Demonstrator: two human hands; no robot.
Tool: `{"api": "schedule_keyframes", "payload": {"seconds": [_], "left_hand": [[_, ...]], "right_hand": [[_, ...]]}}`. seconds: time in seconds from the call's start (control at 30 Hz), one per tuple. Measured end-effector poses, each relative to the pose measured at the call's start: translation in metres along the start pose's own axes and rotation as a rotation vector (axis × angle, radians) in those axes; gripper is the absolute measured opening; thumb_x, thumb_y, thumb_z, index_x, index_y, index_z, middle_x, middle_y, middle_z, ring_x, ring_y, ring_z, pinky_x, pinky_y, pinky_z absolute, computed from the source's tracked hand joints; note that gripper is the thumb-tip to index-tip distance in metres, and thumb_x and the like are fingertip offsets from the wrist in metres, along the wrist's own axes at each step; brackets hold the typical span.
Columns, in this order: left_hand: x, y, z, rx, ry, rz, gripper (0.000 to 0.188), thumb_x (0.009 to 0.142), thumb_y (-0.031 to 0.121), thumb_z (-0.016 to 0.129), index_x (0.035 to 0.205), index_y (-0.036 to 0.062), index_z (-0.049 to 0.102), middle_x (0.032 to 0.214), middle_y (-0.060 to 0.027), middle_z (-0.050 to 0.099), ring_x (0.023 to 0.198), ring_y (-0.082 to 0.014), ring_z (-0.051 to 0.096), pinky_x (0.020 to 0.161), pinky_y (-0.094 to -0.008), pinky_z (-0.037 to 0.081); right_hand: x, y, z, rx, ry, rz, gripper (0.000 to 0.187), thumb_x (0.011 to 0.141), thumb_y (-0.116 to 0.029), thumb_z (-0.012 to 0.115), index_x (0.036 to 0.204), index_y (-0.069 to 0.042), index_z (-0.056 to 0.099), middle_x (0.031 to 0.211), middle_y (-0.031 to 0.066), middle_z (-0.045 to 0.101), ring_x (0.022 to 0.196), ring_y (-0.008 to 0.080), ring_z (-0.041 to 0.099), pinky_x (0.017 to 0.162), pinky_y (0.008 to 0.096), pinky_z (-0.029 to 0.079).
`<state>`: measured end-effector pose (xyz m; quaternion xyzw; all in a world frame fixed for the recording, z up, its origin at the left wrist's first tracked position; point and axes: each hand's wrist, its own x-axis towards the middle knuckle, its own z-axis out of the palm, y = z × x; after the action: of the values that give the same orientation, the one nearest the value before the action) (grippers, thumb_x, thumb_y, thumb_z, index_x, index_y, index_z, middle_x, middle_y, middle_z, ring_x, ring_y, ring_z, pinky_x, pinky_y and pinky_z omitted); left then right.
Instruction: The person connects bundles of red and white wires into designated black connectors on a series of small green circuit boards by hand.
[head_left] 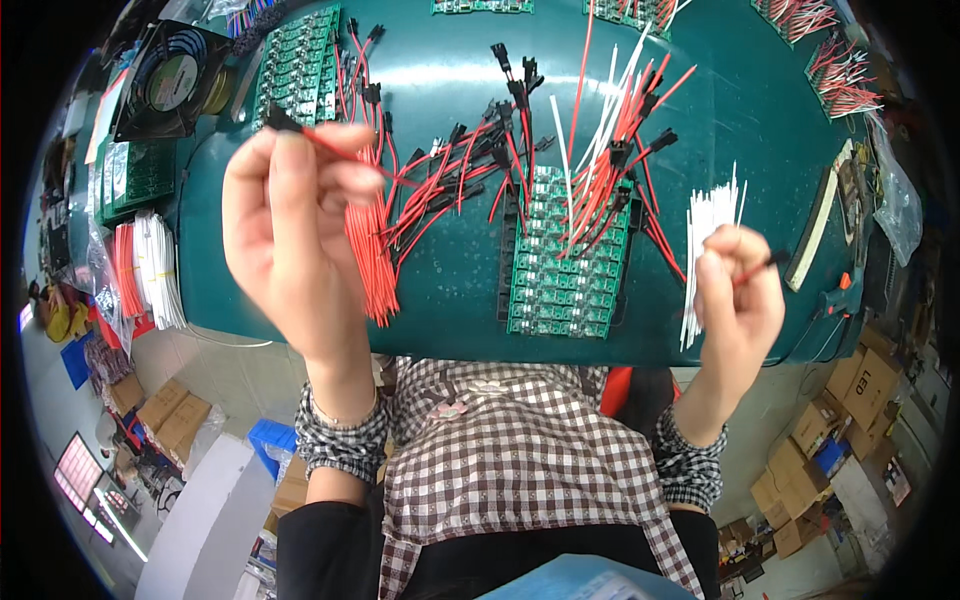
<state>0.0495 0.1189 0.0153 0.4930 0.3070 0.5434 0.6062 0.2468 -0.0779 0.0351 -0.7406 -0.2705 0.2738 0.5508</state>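
Raised over the left part of the table, my left hand (300, 235) pinches a red-and-black wire lead with a black connector (281, 118) between thumb and fingers. My right hand (738, 305) is closed on another short red-and-black wire lead (752, 271) with a dark end, in front of a bundle of white wires (708, 212). Between the hands lies a panel of green circuit boards (560, 305), with red and white wires standing up from its far part. A pile of connector leads (440, 190) and a bundle of red wires (372, 275) lie beside my left hand.
A black fan (170, 80) stands at the far left, near stacked green boards (290, 65). Wired boards (845, 80) lie at the far right. A glue gun (838, 298) is at the right edge. More red and white wire bundles (150, 265) lie at left.
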Motion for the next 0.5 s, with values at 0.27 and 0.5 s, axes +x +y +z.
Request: {"api": "schedule_keyframes", "payload": {"seconds": [0.27, 0.5], "left_hand": [[-0.058, 0.008, 0.015, -0.075, -0.208, -0.252, 0.014, 0.101, 0.010, 0.048, 0.110, -0.0008, 0.043, 0.095, -0.0259, 0.066, 0.069, -0.0202, 0.067, 0.064, -0.0293, 0.056], [-0.070, 0.006, 0.009, -0.139, -0.320, -0.455, 0.018, 0.097, -0.001, 0.052, 0.113, -0.0033, 0.046, 0.101, -0.0230, 0.066, 0.082, -0.0195, 0.068, 0.072, -0.0300, 0.057]], "right_hand": [[-0.021, 0.017, 0.074, -0.219, -0.256, -0.541, 0.031, 0.078, -0.011, 0.077, 0.104, -0.007, 0.062, 0.080, 0.0037, 0.068, 0.056, 0.0202, 0.061, 0.051, 0.0298, 0.048], [-0.027, 0.028, 0.064, -0.254, -0.307, -0.501, 0.027, 0.079, -0.006, 0.074, 0.101, -0.007, 0.059, 0.081, 0.0043, 0.067, 0.060, 0.0219, 0.063, 0.054, 0.0312, 0.050]]}}
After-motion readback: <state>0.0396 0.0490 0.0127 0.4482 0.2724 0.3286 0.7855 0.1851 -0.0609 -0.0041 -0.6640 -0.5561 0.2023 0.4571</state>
